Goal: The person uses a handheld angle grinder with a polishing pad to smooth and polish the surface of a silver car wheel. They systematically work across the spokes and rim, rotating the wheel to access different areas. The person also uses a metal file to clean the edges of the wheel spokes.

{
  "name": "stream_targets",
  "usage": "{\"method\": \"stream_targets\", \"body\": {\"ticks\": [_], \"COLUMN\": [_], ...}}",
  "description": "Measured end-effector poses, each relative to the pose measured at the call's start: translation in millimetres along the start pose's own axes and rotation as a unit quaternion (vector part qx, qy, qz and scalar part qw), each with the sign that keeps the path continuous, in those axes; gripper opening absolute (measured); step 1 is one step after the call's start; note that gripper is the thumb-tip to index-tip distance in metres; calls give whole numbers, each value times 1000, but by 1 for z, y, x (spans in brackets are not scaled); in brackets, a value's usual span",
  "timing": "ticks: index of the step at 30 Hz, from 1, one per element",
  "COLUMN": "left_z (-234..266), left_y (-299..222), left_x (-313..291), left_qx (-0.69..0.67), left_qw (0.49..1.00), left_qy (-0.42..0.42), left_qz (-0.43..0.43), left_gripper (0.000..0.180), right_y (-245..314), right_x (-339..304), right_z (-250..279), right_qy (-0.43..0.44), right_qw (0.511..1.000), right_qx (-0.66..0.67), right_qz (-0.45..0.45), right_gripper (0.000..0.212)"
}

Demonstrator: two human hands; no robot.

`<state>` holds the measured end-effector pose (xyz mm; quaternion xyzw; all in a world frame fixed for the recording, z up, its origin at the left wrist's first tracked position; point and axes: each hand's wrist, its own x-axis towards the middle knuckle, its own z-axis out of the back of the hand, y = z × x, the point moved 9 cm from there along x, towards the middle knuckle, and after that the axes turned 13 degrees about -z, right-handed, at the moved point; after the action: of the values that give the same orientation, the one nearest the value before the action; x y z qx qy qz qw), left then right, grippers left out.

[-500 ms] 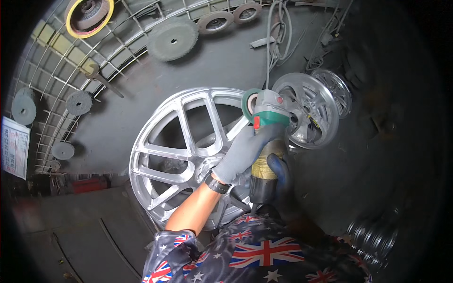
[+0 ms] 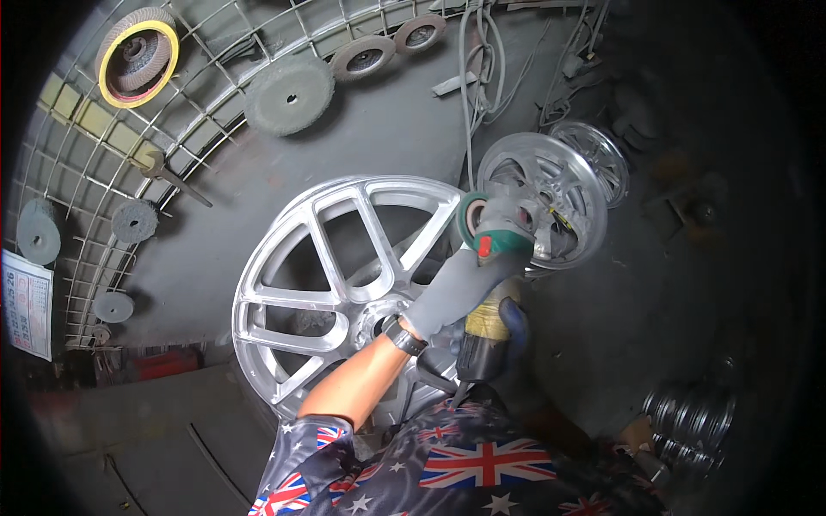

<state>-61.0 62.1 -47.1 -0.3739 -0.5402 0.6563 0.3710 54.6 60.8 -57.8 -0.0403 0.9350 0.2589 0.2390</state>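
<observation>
Little has shifted since the earlier frame: both hands stay wrapped on the grinder point(image 2: 486, 258), its head against the small rim point(image 2: 542, 198) at right. Left hand point(image 2: 452, 292), grey-gloved, clasps the body; right hand point(image 2: 508, 322) grips the rear handle. Rigid and probably heavy, likely to buck, so best held two-handed. Big wheel point(image 2: 335, 284) lies near left.

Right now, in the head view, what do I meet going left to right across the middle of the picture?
Wall calendar → grey abrasive disc on the wire rack → large silver alloy wheel → grey-gloved left hand on the green angle grinder → smaller polished wheel → stack of dark rings at lower right.
</observation>
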Motion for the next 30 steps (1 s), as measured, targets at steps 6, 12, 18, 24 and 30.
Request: {"method": "stream_targets", "body": {"ticks": [6, 12, 18, 24, 30], "left_z": [30, 112, 117, 79, -18], "left_y": [-36, 0, 16, 8, 11], "left_x": [-19, -134, -176, -65, 10], "left_qx": [-46, -229, -245, -209, -201], "left_qw": [998, 908, 827, 932, 976], "left_qy": [-24, -322, -441, -244, -30], "left_qz": [-23, -138, -250, -167, -76], "left_gripper": [42, 50, 67, 49, 39], "right_y": [-11, -6, -2, 37, 25], "right_x": [8, 38, 38, 32, 6], "right_z": [-39, -122, -147, -81, 44], "right_qy": [20, 149, 184, 67, -126], "right_qw": [999, 911, 809, 917, 958], "right_qx": [29, -358, -533, -353, -207], "right_qz": [-11, 138, 166, 175, 151], "right_gripper": [49, 83, 90, 78, 63]}}
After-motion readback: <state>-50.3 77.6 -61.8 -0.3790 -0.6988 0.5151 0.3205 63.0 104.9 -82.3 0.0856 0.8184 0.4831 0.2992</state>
